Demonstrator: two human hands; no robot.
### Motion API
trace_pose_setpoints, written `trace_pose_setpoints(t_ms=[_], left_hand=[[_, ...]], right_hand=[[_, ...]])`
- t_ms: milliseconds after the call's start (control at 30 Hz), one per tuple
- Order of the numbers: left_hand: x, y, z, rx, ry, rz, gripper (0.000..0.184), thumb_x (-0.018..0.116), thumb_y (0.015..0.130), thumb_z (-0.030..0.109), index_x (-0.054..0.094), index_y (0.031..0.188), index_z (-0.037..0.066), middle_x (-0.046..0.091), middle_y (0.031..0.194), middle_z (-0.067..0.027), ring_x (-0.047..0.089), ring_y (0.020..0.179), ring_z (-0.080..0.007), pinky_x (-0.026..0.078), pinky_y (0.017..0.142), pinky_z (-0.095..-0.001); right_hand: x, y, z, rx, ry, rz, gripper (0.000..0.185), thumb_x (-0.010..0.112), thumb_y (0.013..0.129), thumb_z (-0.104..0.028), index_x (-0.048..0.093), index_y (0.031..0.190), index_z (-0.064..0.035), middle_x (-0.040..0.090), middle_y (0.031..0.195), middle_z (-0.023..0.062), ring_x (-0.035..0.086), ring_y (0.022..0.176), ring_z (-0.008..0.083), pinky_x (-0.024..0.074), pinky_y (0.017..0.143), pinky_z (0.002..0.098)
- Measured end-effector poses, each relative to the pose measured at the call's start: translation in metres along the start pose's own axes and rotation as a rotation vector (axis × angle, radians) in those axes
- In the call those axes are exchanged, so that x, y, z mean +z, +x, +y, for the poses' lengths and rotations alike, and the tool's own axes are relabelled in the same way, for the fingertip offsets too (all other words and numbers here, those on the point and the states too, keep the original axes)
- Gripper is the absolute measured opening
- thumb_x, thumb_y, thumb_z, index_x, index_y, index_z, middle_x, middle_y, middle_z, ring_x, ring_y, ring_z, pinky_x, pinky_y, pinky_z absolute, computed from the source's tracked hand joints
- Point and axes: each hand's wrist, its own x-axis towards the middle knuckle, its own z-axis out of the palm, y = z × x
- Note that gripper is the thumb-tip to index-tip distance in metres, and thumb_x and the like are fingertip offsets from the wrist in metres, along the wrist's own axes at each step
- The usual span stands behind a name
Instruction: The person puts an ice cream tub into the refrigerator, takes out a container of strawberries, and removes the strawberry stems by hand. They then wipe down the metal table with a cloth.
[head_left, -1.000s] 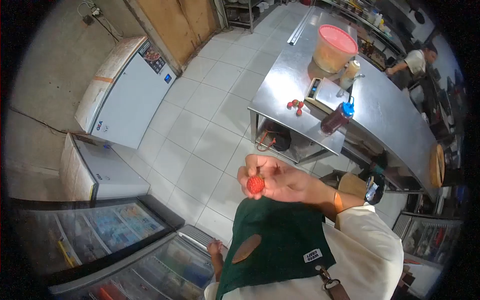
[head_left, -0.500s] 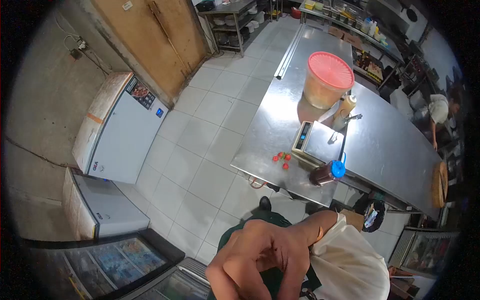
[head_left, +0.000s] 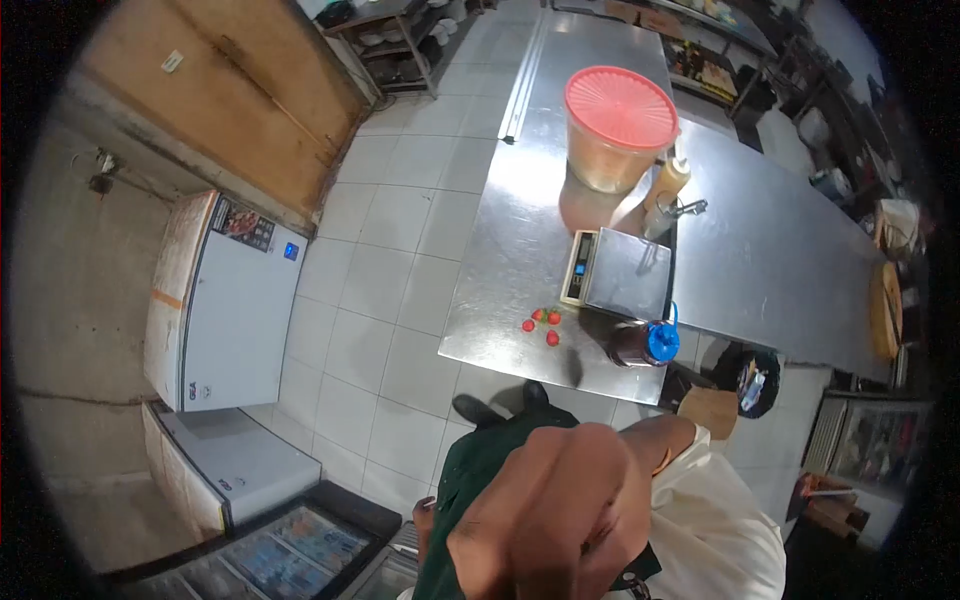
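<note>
My right hand (head_left: 560,505), with an orange band at the wrist, is very close to the camera, its fingers curled; what they hold, if anything, is hidden. Low at the left of the green apron (head_left: 460,480), my left hand (head_left: 424,515) is partly visible, its fingers closed near a small pale thing too small to make out. Several red strawberries (head_left: 552,338) lie on the steel table (head_left: 480,330), beside a scale (head_left: 628,275). A dark bottle with a blue cap (head_left: 662,342) is just right of them.
Behind the scale are a large tub with a pink lid (head_left: 620,108) and a squeeze bottle (head_left: 670,180). White freezers (head_left: 240,320) line the left wall. A black bin (head_left: 757,385) and a cardboard box (head_left: 708,408) are right of the table. Part of a person (head_left: 897,225) shows at the far right.
My right hand has risen close to the camera, and the strawberry seen in it earlier is now out of sight. The view has turned, and the table sits lower in it.
</note>
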Motion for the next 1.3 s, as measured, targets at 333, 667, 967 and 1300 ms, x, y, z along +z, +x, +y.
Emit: trace_pose_setpoints(t_ms=[333,667,967,1300], left_hand=[[-0.013,0.150,0.080,0.166,0.395,-0.235,0.044,0.081,0.091,0.014,0.065,0.125,-0.008,0.079,0.094,-0.0176,0.075,0.082,-0.0234,0.062,0.071,-0.0364],[0.016,0.266,0.219,-0.232,0.085,-0.313,0.029,0.075,0.092,0.009,0.062,0.118,0.002,0.072,0.094,-0.0103,0.070,0.075,-0.0179,0.053,0.059,-0.0306],[0.056,0.308,0.257,0.526,0.480,0.382,0.033,0.065,0.096,0.011,0.058,0.126,-0.002,0.065,0.102,-0.0118,0.062,0.083,-0.0211,0.054,0.073,-0.0342],[0.258,0.129,0.441,0.804,0.438,-0.477,0.054,0.078,0.097,0.021,0.055,0.140,-0.001,0.060,0.125,-0.0139,0.061,0.100,-0.0235,0.054,0.083,-0.0354]], right_hand=[[0.009,0.021,0.017,-0.130,-0.134,-0.169,0.054,0.054,0.111,-0.021,0.044,0.061,-0.0020,0.046,0.057,0.0098,0.053,0.049,0.0259,0.0372,0.043,0.0398],[-0.008,-0.014,0.006,0.210,-0.729,0.851,0.017,0.076,0.088,0.006,0.061,0.089,-0.0016,0.069,0.095,0.0097,0.065,0.089,0.0152,0.0536,0.079,0.0305],[0.040,-0.330,0.108,0.434,-0.833,1.964,0.013,0.074,0.091,0.001,0.065,0.098,-0.0038,0.069,0.085,0.0052,0.067,0.074,0.0123,0.0553,0.065,0.0261],[0.102,-0.490,0.090,-0.170,-0.259,2.542,0.013,0.078,0.091,-0.008,0.076,0.102,-0.0006,0.074,0.088,0.0078,0.071,0.076,0.0181,0.0608,0.074,0.0317]])
